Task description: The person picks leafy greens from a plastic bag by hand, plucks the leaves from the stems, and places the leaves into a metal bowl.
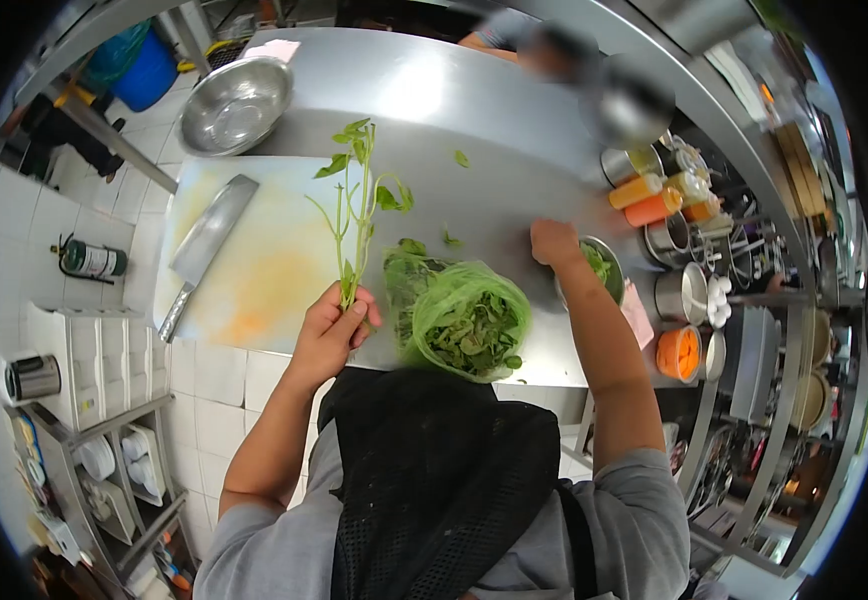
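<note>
Stainless steel bench [514,170], bright glare toward far side. White chopping board [274,220], stained yellow and orange, at left. Wide metal bowl [237,105] just beyond board. Pink sheet [272,49] behind bowl, far corner. Green plastic bag [474,273] of leaves [469,335], mouth open, at near edge. Loose leaves [462,158] beyond bag. Smaller bowl [622,270] with greens [595,262] at right, pink cloth or paper [638,316] beside it.

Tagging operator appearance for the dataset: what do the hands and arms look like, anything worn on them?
Left hand and right hand are ungloved. Forearms are uncovered, with no watch, bracelet or cable visible. Upper arms are in short, plain grey sleeves; no markings visible on them.
</note>
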Available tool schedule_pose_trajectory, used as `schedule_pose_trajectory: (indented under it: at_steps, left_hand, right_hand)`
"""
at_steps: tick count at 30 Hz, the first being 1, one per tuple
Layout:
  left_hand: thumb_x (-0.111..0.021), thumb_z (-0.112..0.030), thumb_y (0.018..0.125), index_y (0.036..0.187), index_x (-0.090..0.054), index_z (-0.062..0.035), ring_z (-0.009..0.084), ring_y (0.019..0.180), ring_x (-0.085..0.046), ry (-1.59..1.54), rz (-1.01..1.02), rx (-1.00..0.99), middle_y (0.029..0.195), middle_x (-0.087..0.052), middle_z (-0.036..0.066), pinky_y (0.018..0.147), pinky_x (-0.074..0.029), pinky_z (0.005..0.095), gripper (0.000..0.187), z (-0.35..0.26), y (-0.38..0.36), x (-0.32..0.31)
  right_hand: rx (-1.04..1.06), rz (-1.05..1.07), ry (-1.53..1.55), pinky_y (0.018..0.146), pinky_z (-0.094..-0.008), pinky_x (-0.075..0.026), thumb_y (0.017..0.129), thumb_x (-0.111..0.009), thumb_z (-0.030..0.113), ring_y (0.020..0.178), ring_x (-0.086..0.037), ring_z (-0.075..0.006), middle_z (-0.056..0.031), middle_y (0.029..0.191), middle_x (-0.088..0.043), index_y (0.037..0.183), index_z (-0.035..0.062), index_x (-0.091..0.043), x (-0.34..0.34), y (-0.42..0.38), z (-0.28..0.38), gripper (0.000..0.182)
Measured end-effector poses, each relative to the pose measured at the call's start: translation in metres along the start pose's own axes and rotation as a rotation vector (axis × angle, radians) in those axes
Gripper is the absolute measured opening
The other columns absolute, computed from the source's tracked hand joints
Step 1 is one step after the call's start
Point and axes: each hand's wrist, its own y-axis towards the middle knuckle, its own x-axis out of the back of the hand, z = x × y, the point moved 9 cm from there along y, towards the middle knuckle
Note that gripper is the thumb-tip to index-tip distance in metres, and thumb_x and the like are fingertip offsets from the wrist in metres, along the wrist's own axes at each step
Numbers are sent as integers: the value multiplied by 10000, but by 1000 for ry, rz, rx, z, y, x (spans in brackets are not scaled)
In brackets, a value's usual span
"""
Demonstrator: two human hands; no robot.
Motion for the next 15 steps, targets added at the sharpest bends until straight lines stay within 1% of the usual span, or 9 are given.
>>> schedule_pose_trajectory:
  at_steps: [2,3,5,6,8,9,11,12,15]
  left_hand:
    - [-459,-137,1002,1028,-515,-66,78,575,-403,-1,-51,-14,788,-556,25,515,-326,214,93,-1,-6,16]
    - [-459,-137,1002,1028,-515,-66,78,575,-403,-6,-67,-18,788,-556,25,515,-326,214,93,-2,-8,22]
    - [-458,-149,1006,1020,-514,-65,75,571,-393,-56,-140,37,736,-498,2,506,-309,213,102,1,-13,34]
    - [-458,-149,1006,1020,-514,-65,75,571,-393,-63,-150,34,736,-498,2,506,-309,213,102,1,-13,38]
    - [-455,-174,1013,1002,-509,-63,75,557,-381,-110,-143,11,702,-452,-12,491,-290,215,125,1,-13,42]
    - [-455,-174,1013,1002,-509,-63,75,557,-381,-113,-149,11,702,-452,-12,491,-290,215,125,2,-13,45]
    - [-450,-218,1021,970,-498,-63,71,521,-357,-107,-129,-10,655,-407,-23,468,-274,221,170,1,-10,47]
    - [-450,-218,1021,970,-498,-63,71,521,-357,-110,-129,-11,655,-407,-23,468,-274,221,170,1,-9,49]
    - [-442,-254,1026,911,-466,-72,68,483,-328,-133,-118,-20,610,-369,-31,443,-256,225,218,-1,-4,53]
  right_hand:
    - [54,9,57,820,-407,-491,837,-564,152,863,-640,-358,-166,959,-678,921,37,-633,-4,9,13,158]
    - [70,8,49,820,-407,-491,837,-564,152,863,-640,-358,-166,959,-678,921,37,-633,1,12,23,158]
    - [212,-78,505,740,-406,-506,842,-592,155,845,-633,-353,-154,935,-677,929,31,-624,20,14,49,155]
    - [222,-74,498,740,-406,-506,842,-592,155,845,-633,-353,-154,935,-677,929,31,-624,24,15,61,155]
    - [366,-98,857,779,-435,-493,832,-635,151,875,-628,-372,-168,956,-673,929,37,-657,37,11,96,152]
    - [371,-94,855,779,-435,-493,832,-635,151,875,-628,-372,-168,956,-673,929,37,-657,33,12,108,152]
    - [660,-271,625,761,-396,-495,814,-668,152,873,-628,-318,-152,928,-663,961,50,-641,40,-2,143,182]
    - [661,-270,623,761,-396,-495,814,-668,152,873,-628,-318,-152,928,-663,961,50,-641,42,-2,148,182]
    - [641,-102,699,763,-374,-496,801,-671,119,898,-631,-282,-157,913,-643,1007,47,-625,41,11,152,223]
